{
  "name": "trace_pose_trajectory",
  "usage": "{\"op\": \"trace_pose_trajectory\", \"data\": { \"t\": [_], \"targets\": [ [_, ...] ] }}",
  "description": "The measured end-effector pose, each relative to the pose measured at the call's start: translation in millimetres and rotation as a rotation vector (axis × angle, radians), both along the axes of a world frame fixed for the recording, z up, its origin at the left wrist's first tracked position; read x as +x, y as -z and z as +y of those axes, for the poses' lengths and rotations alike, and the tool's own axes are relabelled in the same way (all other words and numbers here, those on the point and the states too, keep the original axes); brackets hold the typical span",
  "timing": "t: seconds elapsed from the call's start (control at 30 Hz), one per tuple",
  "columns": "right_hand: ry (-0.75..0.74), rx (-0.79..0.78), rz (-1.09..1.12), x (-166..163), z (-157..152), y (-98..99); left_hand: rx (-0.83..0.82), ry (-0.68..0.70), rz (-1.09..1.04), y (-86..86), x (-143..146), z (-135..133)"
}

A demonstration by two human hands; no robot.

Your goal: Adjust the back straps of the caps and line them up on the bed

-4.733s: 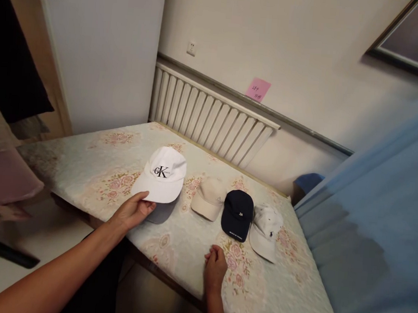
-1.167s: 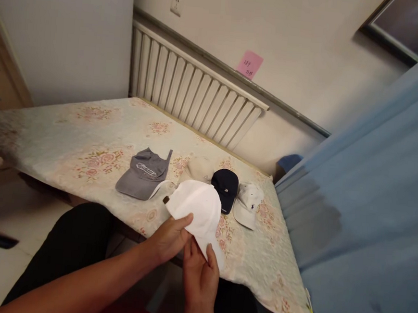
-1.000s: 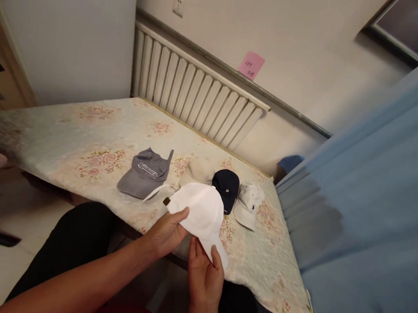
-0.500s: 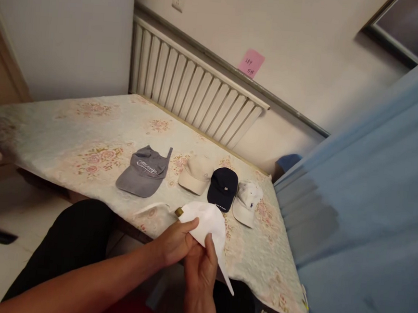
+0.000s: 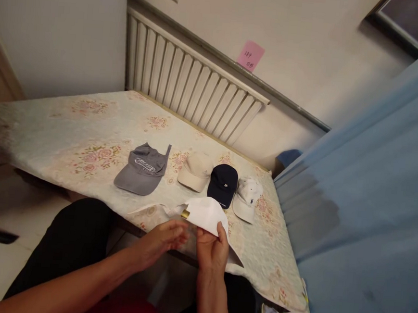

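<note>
Since the last frame, your left hand (image 5: 171,234) has let go of the crown and drawn off to the left; your right hand (image 5: 211,251) alone now holds the white cloth baseball cap (image 5: 207,213), thumb on the outside and the fingers under the edge; your left is unclasped, its fingers loosely bent, just below the small brass-coloured metal buckle (image 5: 185,214), and you cannot tell whether the fingertips touch the cap.

You have that cap raised over the near edge of the worktop (image 5: 57,132), which is spread with a pale, flower-patterned cover; the crown is uppermost, the brim slants down to the right, and a thin white strap (image 5: 147,208) trails leftward from the buckle side.

Beyond your hands, four caps lie in a row; from the left, a dark grey cloth cap (image 5: 140,173) with pale script, a plain beige cap (image 5: 194,172), a navy-blue cap (image 5: 223,182) and an off-white cap (image 5: 247,198) with a little dark emblem; the grey one sits apart from the rest.
</note>
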State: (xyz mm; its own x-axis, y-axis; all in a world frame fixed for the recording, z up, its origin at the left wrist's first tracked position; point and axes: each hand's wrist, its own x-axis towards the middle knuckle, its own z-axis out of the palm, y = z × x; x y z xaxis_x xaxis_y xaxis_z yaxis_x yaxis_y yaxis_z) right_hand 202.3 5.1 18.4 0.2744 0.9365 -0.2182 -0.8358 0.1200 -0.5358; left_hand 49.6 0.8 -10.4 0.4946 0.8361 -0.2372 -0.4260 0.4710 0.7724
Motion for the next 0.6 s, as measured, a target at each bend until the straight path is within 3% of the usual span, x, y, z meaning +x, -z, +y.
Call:
{"op": "trace_pose_trajectory", "data": {
  "t": [0.1, 0.2, 0.3, 0.47, 0.6],
  "targets": [
    [0.023, -0.035, 0.028, 6.9, 3.6, -1.1, -0.101, 0.039, 0.189, 22.8, -12.1, -1.7],
    [0.035, -0.046, 0.028, 11.0, 5.1, -2.3, -0.142, -0.131, 0.323, 40.1, -24.9, 6.3],
    [0.042, -0.048, -0.003, 13.0, 6.4, -3.5, -0.082, -0.312, 0.342, 47.4, -35.8, 19.4],
    [0.038, -0.058, -0.028, 16.0, 8.8, -3.4, 0.092, -0.474, 0.331, 35.2, -46.3, 34.7],
    [0.019, -0.072, -0.03, 18.3, 9.2, -3.7, 0.206, -0.513, 0.438, 19.7, -52.7, 41.0]
  ]
}}
